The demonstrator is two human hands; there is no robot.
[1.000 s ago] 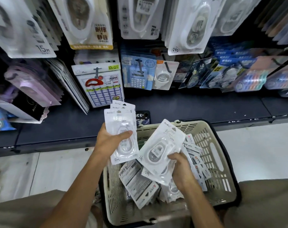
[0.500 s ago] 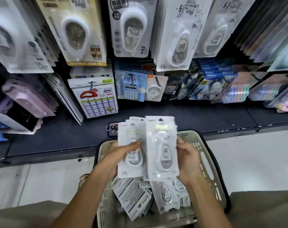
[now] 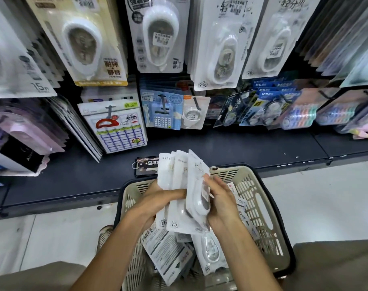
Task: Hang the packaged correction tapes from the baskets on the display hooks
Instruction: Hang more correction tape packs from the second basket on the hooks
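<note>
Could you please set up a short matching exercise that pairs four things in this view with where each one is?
1 stack of correction tape packs
2 phone with key ring
3 beige basket
4 yellow-edged correction tape pack

a on the dark shelf ledge
b hanging on the display
c between both hands
d on the floor

1-c, 2-a, 3-d, 4-b

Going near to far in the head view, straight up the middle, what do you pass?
Loose packs in the basket → basket → stack of correction tape packs held by both hands → phone with key ring on the dark shelf → hanging calculator pack
</note>
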